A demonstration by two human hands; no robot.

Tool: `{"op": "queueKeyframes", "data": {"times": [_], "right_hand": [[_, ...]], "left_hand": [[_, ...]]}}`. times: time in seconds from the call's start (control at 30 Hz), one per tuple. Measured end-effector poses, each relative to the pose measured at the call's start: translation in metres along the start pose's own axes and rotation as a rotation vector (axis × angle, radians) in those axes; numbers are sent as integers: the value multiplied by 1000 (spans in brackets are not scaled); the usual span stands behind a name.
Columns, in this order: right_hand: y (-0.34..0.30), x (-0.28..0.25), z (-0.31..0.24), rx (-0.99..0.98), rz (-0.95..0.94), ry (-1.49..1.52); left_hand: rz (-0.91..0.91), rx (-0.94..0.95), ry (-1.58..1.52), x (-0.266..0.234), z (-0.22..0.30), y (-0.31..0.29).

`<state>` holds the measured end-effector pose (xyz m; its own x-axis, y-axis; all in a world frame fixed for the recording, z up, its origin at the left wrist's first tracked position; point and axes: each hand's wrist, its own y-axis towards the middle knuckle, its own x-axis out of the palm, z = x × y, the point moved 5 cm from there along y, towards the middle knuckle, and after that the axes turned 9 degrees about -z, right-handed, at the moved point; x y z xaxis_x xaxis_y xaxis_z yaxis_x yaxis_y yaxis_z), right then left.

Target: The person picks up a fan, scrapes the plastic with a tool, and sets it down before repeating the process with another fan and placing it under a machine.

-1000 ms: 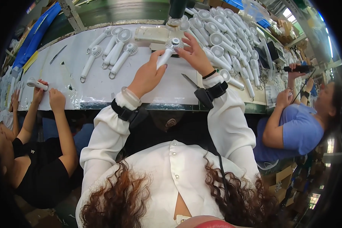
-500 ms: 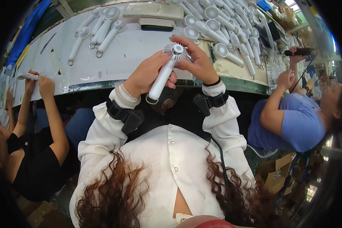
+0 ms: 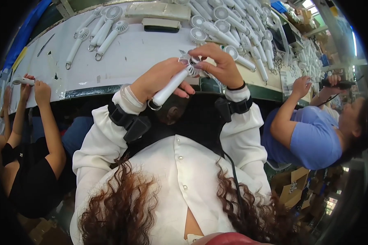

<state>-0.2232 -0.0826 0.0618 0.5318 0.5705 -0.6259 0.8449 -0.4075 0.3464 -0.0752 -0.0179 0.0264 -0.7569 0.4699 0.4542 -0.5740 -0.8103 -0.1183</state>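
Beyond the white counter (image 3: 143,61) edge, the left hand (image 3: 159,79) closes around the handheld fan (image 3: 173,83) handle while the right hand (image 3: 216,61) pinches its head; a slackened grip risks dropping it.

Fan (image 3: 173,83) lifted off bench, pulled close; right hand (image 3: 218,65) now on head.

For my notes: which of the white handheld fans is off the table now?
The fan gripped by the left hand; the right hand touches its head.
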Motion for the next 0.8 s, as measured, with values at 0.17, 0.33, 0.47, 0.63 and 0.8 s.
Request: {"op": "queueKeyframes", "data": {"times": [0.17, 0.33, 0.47, 0.63, 0.8], "right_hand": [[-6, -1, -4, -35, 36, -89], [-6, -2, -4, -4, -73, -123], [-1, -2, -11, 54, -155, -224], [4, -4, -12, 70, -190, -236], [2, -2, -5, 80, -126, -122]], "left_hand": [[6, -36, -7, 2, -4, -2], [19, -38, -1, 1, -7, -5], [6, -53, 14, 0, -8, -5], [3, -30, 8, 2, -3, -6], [56, -67, -10, 5, 0, -12]]}}
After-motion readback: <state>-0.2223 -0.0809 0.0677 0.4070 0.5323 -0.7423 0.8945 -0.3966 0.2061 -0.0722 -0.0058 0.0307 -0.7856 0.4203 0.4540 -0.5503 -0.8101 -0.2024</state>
